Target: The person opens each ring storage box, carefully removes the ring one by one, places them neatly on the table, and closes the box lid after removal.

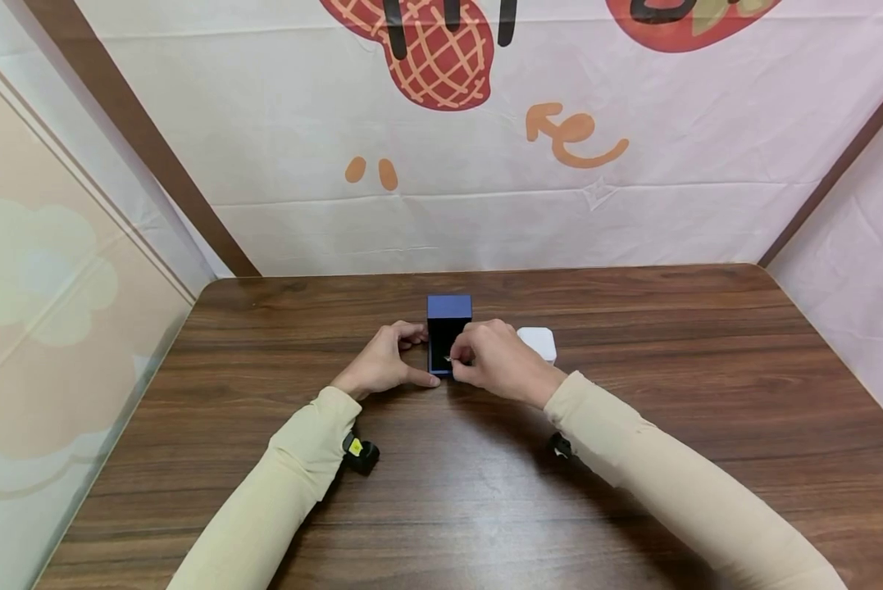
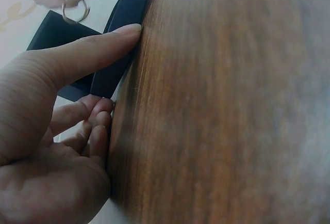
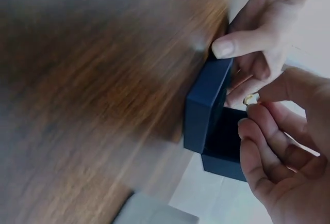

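A dark blue ring box [image 1: 449, 307] stands on the table with its lid raised and its black inside showing. My left hand [image 1: 380, 360] holds the box from the left, its thumb [image 2: 116, 34] lying across the front of the base and the curled fingers by the side. Between thumb and fingertips, my right hand [image 1: 502, 359] pinches a thin gold-coloured ring [image 3: 247, 100]. In the left wrist view the band hangs just above the box opening, apart from the base. Part of the box's right side is hidden behind my right hand in the head view.
Just right of my right hand sits a small white box [image 1: 535, 341] with rounded corners. The wooden table [image 1: 677, 369] reaches back to a printed cloth wall [image 1: 485, 229]. Cloth also hangs at both sides.
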### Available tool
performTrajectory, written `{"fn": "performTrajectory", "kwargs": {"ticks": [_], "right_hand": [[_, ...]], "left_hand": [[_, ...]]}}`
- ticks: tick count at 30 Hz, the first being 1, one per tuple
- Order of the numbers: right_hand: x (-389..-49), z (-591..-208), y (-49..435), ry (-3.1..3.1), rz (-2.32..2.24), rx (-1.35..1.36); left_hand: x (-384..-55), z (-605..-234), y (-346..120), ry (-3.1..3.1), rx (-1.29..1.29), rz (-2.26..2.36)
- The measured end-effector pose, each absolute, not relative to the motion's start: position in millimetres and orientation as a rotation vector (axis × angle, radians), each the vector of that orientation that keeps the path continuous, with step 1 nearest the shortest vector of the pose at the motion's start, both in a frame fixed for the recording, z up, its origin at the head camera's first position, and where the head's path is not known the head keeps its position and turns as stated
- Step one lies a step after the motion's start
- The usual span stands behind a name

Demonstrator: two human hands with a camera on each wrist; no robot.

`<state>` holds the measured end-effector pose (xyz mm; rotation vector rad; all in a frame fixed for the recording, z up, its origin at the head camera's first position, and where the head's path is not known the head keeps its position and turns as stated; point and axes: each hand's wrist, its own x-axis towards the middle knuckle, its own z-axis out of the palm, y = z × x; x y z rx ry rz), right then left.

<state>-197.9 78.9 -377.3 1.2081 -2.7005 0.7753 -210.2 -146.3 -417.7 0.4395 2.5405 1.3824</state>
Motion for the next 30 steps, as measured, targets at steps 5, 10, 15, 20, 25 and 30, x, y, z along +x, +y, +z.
{"fn": "performTrajectory", "kwargs": {"ticks": [5, 10, 15, 20, 25, 30], "right_hand": [[-183, -375, 82, -2.709, 0.727, 1.363], [-168, -378, 83, -2.757, 0.614, 1.480], [-161, -382, 82, -2.799, 0.591, 1.546], [-159, -385, 80, -2.818, 0.555, 1.609], [-159, -387, 79, -2.821, 0.531, 1.619], [-159, -387, 79, -2.828, 0.530, 1.615]], "left_hand": [[-210, -419, -146, 2.547, 0.450, 1.383], [-209, -419, -147, 2.552, 0.444, 1.372], [-208, -418, -147, 2.555, 0.440, 1.373], [-209, -418, -147, 2.560, 0.454, 1.373], [-210, -419, -147, 2.561, 0.465, 1.377], [-210, -419, -147, 2.560, 0.473, 1.377]]}}
